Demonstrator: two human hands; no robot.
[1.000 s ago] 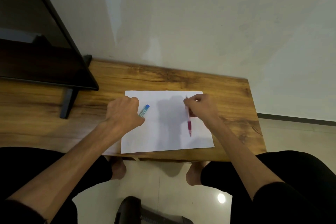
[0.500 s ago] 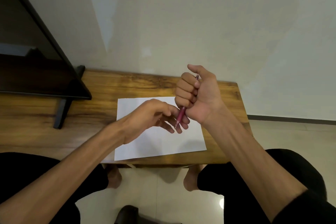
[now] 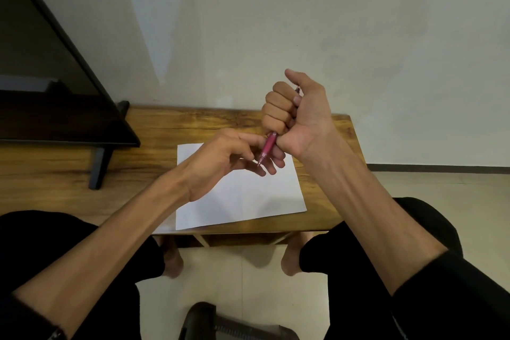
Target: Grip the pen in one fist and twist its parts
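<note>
Spanning the lower middle of the view, the wooden tabletop [image 3: 154, 130] stands against a pale wall [image 3: 303, 22], with a dark monitor [image 3: 49, 107] at its left on a black stand. A white sheet of paper [image 3: 248, 196] lies flat on the tabletop near its front edge. Above the paper, the right hand [image 3: 300, 116] is raised with its fingers curled in a fist round a pink pen [image 3: 268, 146], thumb stuck up; the pen slants down out of the fist, tip toward the paper but clear of it. The left hand [image 3: 220, 160] reaches across, its grip pinching the pen's lower end between thumb and fingertips.
</note>
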